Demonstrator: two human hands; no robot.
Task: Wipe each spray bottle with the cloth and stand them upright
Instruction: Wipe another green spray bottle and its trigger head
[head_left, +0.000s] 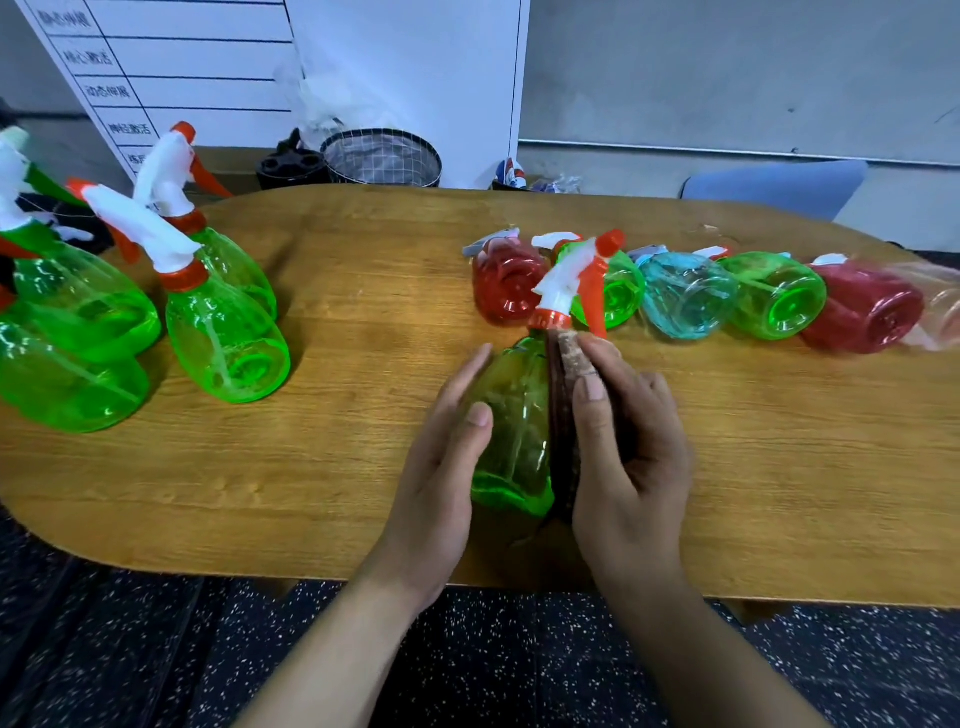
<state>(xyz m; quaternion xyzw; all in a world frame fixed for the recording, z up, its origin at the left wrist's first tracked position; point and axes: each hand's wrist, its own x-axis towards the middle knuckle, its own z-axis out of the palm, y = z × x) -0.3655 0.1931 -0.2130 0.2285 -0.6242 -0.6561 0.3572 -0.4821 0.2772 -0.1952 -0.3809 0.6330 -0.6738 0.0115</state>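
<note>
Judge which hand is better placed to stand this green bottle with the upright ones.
Left, probably. The left hand grips the green bottle nearer the upright bottles; the right hand presses the cloth.

Both hands (524, 452) and forearms are bare, with no sleeves.

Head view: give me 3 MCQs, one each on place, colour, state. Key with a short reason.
1. Where do the upright green bottles stand?
A. table's left end
B. the floor
C. the basket

2. What colour is the bottle held between the hands?
A. red
B. green
C. blue

3. How do the bottles in the far row rest?
A. upright
B. stacked
C. on their sides

Key: 1 A, they are grouped at the left of the table. 2 B, its body is green. 3 C, their bases face the camera.
</note>
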